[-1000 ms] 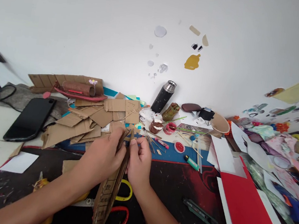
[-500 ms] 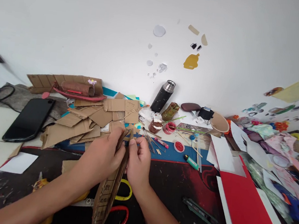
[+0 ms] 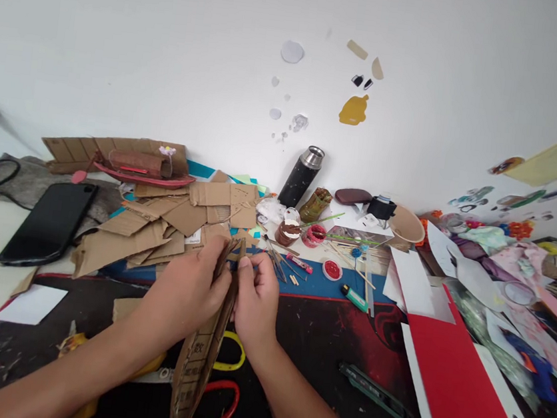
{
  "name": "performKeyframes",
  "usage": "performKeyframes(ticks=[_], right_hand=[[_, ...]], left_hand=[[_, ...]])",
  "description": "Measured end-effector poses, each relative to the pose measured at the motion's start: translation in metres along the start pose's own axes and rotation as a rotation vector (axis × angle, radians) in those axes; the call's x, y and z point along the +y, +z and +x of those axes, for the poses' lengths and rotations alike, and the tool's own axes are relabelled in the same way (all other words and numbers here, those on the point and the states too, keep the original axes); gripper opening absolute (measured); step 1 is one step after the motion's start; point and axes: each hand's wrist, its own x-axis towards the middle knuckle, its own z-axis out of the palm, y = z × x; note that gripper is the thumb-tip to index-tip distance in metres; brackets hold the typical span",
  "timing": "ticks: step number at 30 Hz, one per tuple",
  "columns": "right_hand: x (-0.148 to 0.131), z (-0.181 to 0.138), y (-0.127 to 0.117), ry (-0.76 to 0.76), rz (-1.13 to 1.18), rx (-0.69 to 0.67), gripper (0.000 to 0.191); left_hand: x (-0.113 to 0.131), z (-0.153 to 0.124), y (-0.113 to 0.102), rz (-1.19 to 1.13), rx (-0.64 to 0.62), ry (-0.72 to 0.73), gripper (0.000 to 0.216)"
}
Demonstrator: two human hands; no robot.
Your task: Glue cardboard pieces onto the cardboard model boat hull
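Between my hands is a long folded piece of cardboard [image 3: 196,367], boat-like in shape, with printed characters on its inner side. My left hand [image 3: 194,286] grips its left wall near the far end. On the opposite wall, my right hand [image 3: 256,300] pinches the edge between thumb and fingers. The far tip rises between both hands, and its near end points down toward me. Under the cardboard lie scissors with one red handle [image 3: 230,408] and one yellow handle [image 3: 237,352], partly hidden. Left of it, a yellow tool [image 3: 73,341] is mostly covered by my left forearm.
Cardboard scraps [image 3: 129,239] pile up at the back left, beside a red model boat [image 3: 144,177] and a phone [image 3: 50,223]. Paint jars [image 3: 288,232] and a black flask [image 3: 302,178] stand at the back. A utility knife [image 3: 375,394] and red card [image 3: 469,392] lie right.
The camera view has shifted slightly, so everything sits a little further left. Both hands keep their hold on the cardboard, with hardly any movement.
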Motion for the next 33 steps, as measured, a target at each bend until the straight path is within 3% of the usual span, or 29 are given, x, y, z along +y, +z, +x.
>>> performKeyframes(ticks=[33], right_hand=[[0.0010,-0.0002,0.0011,-0.041,0.024,0.015,0.034]], left_hand=[[-0.0002,-0.0006,0.0004,0.003,0.008,-0.010,0.023]])
